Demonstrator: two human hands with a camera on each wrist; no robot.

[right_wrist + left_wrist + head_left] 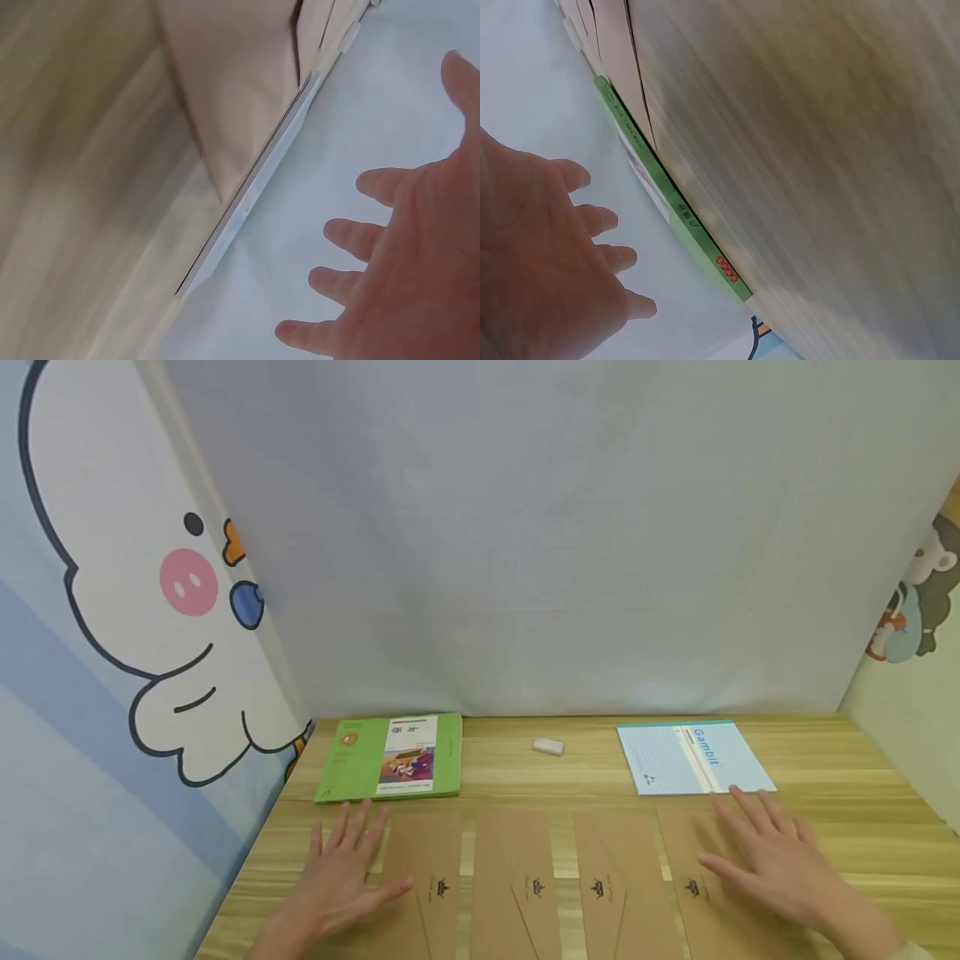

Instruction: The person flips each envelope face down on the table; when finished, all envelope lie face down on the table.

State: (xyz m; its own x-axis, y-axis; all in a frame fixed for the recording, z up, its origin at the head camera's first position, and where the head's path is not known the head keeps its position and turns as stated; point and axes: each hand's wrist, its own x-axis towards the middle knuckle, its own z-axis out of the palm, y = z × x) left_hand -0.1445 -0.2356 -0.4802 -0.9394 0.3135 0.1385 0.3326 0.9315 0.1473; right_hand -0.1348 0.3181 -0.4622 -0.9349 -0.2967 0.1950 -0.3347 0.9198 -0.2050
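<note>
Several brown kraft envelopes, each printed with a small black crown, lie side by side along the table's near part. My left hand, fingers spread, is over the left side of the leftmost envelope. My right hand spreads its fingers above the rightmost envelope and hides part of it. Both palms face down and hold nothing. Beyond the left fingertips is a green textbook, its spine visible in the left wrist view. A light blue "Gambit" notebook lies just past the right fingertips.
A small white eraser sits between the textbook and the notebook, towards the back of the wood-grain table. Behind the table hangs a pale curtain. A cartoon-printed wall covering borders the left side.
</note>
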